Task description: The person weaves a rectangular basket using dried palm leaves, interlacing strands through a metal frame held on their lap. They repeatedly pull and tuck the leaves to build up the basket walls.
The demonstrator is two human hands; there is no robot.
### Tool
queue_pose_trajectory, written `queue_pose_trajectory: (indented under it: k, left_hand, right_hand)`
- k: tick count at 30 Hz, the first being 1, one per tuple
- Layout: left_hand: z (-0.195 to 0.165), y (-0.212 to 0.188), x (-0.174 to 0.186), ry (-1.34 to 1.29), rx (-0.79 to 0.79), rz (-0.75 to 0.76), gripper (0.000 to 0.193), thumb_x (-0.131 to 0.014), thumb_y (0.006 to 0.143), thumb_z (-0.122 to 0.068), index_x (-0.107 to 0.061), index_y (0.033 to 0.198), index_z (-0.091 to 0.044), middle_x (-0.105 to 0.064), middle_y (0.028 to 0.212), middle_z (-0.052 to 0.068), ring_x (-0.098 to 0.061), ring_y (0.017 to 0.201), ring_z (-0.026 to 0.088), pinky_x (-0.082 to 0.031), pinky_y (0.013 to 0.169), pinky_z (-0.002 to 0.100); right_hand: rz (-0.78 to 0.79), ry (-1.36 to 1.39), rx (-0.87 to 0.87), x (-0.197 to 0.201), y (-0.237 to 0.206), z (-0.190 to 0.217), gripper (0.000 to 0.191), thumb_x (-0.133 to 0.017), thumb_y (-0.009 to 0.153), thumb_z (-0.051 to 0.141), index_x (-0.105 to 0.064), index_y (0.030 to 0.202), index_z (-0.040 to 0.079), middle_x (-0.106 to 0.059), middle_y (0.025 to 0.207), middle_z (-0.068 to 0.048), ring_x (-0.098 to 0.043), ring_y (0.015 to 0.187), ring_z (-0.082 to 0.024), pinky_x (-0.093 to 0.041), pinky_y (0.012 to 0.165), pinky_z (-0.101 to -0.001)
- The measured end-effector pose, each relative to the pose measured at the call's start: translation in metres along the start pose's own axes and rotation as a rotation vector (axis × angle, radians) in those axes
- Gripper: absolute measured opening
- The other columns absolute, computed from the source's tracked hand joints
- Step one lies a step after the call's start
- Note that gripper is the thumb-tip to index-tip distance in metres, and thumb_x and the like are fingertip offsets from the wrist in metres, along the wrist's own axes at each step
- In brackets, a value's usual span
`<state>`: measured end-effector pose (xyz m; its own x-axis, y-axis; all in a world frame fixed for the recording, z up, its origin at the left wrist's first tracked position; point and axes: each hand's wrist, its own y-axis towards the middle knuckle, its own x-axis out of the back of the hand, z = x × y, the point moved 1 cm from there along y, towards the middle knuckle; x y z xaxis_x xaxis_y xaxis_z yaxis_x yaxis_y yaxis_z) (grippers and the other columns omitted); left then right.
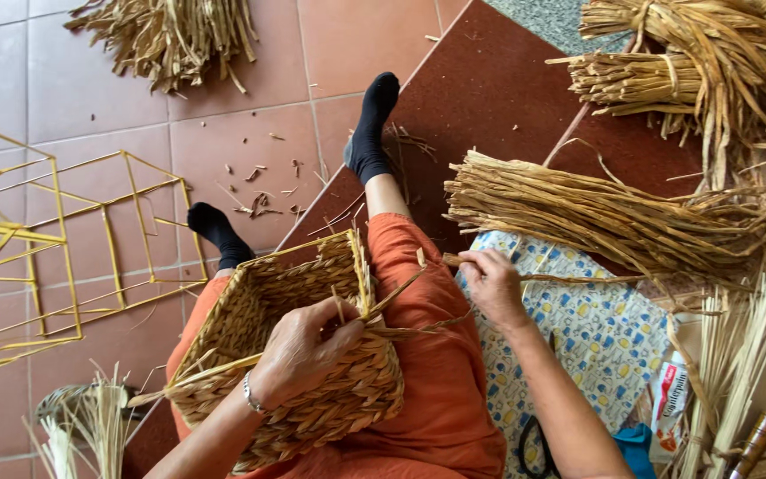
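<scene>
A half-woven straw basket (pixel 259 310) on a yellow wire frame rests on my lap, over orange trousers. My left hand (pixel 303 350) grips the basket's near rim, fingers curled over the woven edge and loose strand ends. My right hand (pixel 494 284) reaches to the right and pinches a single dried straw strand (pixel 578 278) pulled from a bundle of dried straw (pixel 613 217) lying beside my leg. A silver bracelet sits on my left wrist.
Empty yellow wire frames (pixel 46 239) stand on the tiled floor at left. More straw bundles lie at top right (pixel 702 71) and top left (pixel 170 35). A patterned cloth (pixel 596 328), black scissors (pixel 534 448) and a small packet (pixel 671 404) lie at right.
</scene>
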<state>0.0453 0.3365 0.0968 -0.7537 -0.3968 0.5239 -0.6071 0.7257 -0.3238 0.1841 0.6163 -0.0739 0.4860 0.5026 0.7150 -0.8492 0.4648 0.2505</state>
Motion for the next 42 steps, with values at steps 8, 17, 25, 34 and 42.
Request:
queue_pose_trajectory:
  k: [8, 17, 25, 34, 42]
  left_hand:
    - [0.001, -0.002, -0.005, 0.000, 0.045, -0.019, 0.018, -0.073, 0.087, -0.025, -0.074, 0.094, -0.008, -0.075, 0.072, 0.009, -0.072, 0.058, 0.021, -0.055, 0.057, 0.034]
    - [0.001, -0.001, -0.005, 0.003, 0.046, -0.040, 0.017, -0.074, 0.086, -0.024, -0.074, 0.092, -0.008, -0.074, 0.073, 0.009, -0.072, 0.061, 0.022, -0.055, 0.057, 0.035]
    - [-0.003, -0.001, -0.002, 0.005, 0.051, -0.025, 0.017, -0.072, 0.086, -0.025, -0.074, 0.095, -0.010, -0.074, 0.071, 0.010, -0.073, 0.061, 0.023, -0.056, 0.059, 0.034]
    - [0.004, 0.008, 0.000, -0.056, 0.041, 0.015, 0.024, -0.070, 0.088, -0.026, -0.077, 0.100, -0.007, -0.079, 0.081, 0.011, -0.078, 0.071, 0.021, -0.060, 0.066, 0.034]
    - [0.024, 0.011, 0.003, -0.106, 0.066, 0.091, 0.032, -0.066, 0.084, -0.024, -0.078, 0.107, -0.006, -0.077, 0.079, 0.012, -0.073, 0.070, 0.018, -0.059, 0.069, 0.033]
  right_hand:
    - [0.021, 0.031, -0.185, -0.029, 0.045, -0.056, 0.012, -0.068, 0.103, 0.016, -0.074, 0.095, 0.009, -0.074, 0.097, -0.008, -0.070, 0.090, -0.018, -0.061, 0.082, -0.0344]
    - [-0.006, -0.786, 0.195, -0.021, 0.084, -0.057, 0.018, -0.063, 0.085, -0.008, -0.067, 0.076, 0.008, -0.067, 0.084, -0.010, -0.062, 0.086, -0.024, -0.051, 0.070, -0.0376]
    - [0.100, -0.053, -0.057, 0.010, 0.051, -0.051, 0.010, -0.054, 0.100, 0.000, -0.063, 0.106, 0.002, -0.063, 0.084, -0.007, -0.063, 0.070, -0.016, -0.057, 0.059, -0.0314]
    - [0.147, 0.571, -0.042, 0.058, 0.032, 0.055, 0.010, -0.068, 0.097, 0.015, -0.065, 0.102, 0.007, -0.070, 0.105, -0.005, -0.069, 0.084, -0.011, -0.061, 0.074, -0.0229]
    - [0.398, 0.666, 0.082, 0.029, 0.013, 0.130, 0.012, -0.074, 0.091, 0.016, -0.072, 0.096, 0.006, -0.075, 0.089, -0.003, -0.067, 0.071, -0.010, -0.057, 0.058, -0.0260]
